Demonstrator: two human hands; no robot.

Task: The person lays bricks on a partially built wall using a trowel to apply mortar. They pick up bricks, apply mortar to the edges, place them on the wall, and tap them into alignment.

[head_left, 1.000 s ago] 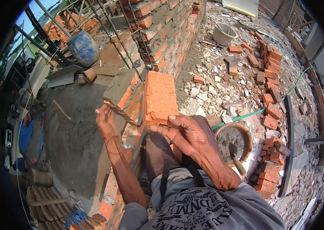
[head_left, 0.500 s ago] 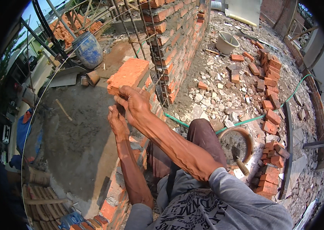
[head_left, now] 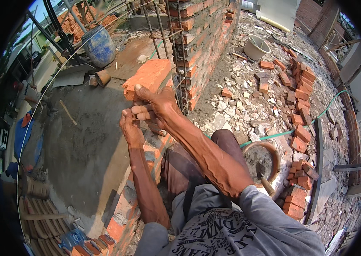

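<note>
An orange brick (head_left: pixel 148 76) lies lengthwise beyond my hands, near the end of the low brick wall (head_left: pixel 123 209). My right hand (head_left: pixel 162 106) is closed at the brick's near end. Its thumb presses on the brick's edge, while the fingers curl below; how far they reach under is hidden. Just below, my left hand (head_left: pixel 132 131) is closed, fingertips pinched together close to the right fingers. What it pinches, if anything, is too small to make out.
A tall brick wall (head_left: pixel 206 47) with steel rods (head_left: pixel 159 30) rises ahead. At right lie loose bricks (head_left: pixel 302 81), rubble, a pail (head_left: pixel 257 47), a green hose (head_left: pixel 274 135) and a round mortar tub (head_left: pixel 276 160) with a trowel (head_left: pixel 267 185). A blue drum (head_left: pixel 98 46) stands ahead left.
The right thumb has shifted up onto the brick's near edge, and the right fingers have spread a little from it. The left hand stays just below. The view has shifted slightly.
</note>
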